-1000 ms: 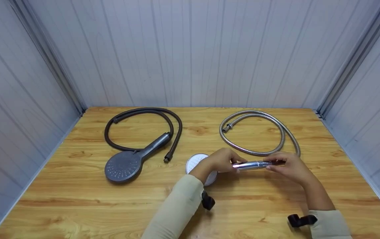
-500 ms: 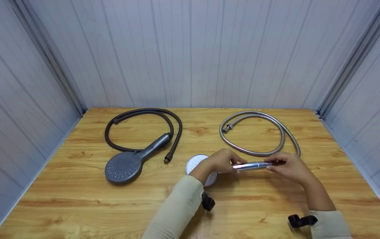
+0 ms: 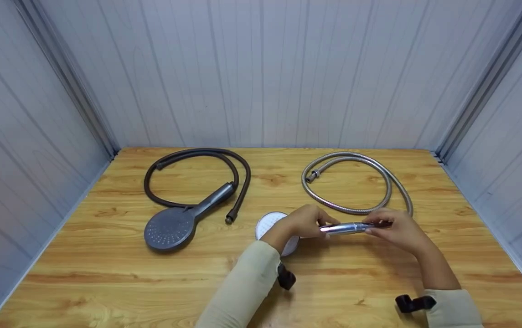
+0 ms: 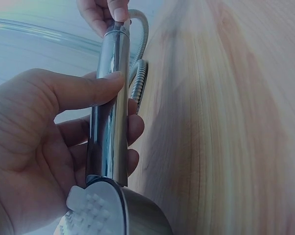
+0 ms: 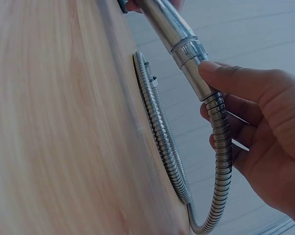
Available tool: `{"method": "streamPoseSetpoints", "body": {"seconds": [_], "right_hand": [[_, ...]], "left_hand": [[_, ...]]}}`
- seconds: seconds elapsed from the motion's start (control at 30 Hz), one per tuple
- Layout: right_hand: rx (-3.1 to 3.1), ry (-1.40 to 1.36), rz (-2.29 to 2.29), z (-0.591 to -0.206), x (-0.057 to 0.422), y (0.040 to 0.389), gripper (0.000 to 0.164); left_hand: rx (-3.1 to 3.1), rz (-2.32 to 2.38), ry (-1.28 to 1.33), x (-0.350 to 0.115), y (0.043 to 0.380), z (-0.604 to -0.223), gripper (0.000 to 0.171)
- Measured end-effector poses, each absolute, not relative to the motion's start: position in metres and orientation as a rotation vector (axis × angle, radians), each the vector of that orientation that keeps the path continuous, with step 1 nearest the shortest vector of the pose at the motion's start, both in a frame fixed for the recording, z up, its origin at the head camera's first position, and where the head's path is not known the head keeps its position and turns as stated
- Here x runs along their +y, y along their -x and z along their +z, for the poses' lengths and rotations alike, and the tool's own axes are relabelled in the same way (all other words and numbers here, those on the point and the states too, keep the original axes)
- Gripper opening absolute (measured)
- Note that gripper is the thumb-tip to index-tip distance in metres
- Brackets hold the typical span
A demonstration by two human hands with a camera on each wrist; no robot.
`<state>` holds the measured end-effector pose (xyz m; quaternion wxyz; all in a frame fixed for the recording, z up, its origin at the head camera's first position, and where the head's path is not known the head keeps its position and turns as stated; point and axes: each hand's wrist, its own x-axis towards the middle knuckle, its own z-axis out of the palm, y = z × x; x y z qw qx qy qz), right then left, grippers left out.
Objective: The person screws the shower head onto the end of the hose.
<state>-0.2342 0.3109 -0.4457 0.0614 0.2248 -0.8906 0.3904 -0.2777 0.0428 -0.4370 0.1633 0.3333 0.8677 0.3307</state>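
A chrome shower head point(image 3: 340, 228) with a white nozzle face lies across the front middle, its handle toward the right. My left hand point(image 3: 305, 222) grips that handle, thumb on one side and fingers round the other, as the left wrist view shows. At the handle's end, my right hand point(image 3: 397, 228) pinches the smooth metal end fitting of a silver shower hose point(image 5: 221, 147) between thumb and fingers. Fitting and handle meet in line in the right wrist view. From the fitting the hose bends down to its coil on the table.
To the left lie a dark grey shower head point(image 3: 169, 228) and a looped black hose point(image 3: 246, 173). The silver hose's coil, with its free nut end point(image 3: 312, 176), lies behind my hands. Pale panel walls point(image 3: 261, 73) enclose the wooden table point(image 3: 151, 287) at the back and sides.
Both hands hold the same places, and the shower head and hoses stay put. Only a very slight shift of the handle shows between the frames.
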Motion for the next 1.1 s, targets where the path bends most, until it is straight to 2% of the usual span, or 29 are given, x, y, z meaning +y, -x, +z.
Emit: {"method": "streamPoseSetpoints", "body": {"seconds": [0.3,0.63,0.87,1.1], "right_hand": [[-2.722,-0.744,1.155,-0.4476,0.3138,0.2361,0.014],[-2.793,-0.669,1.201,-0.4433,0.309,0.2319,0.012],[-2.753,-0.68,1.16,-0.4451,0.3076,0.2334,0.023],[-2.739,-0.706,1.132,-0.445,0.3074,0.234,0.022]], "left_hand": [[2.482,0.899,-0.967,0.0427,0.2767,-0.4343,0.04],[2.469,0.915,-0.973,0.0413,0.2763,-0.4353,0.042],[2.454,0.953,-0.992,0.0417,0.2775,-0.4382,0.041],[2.465,0.933,-1.011,0.0425,0.2784,-0.4375,0.043]]}}
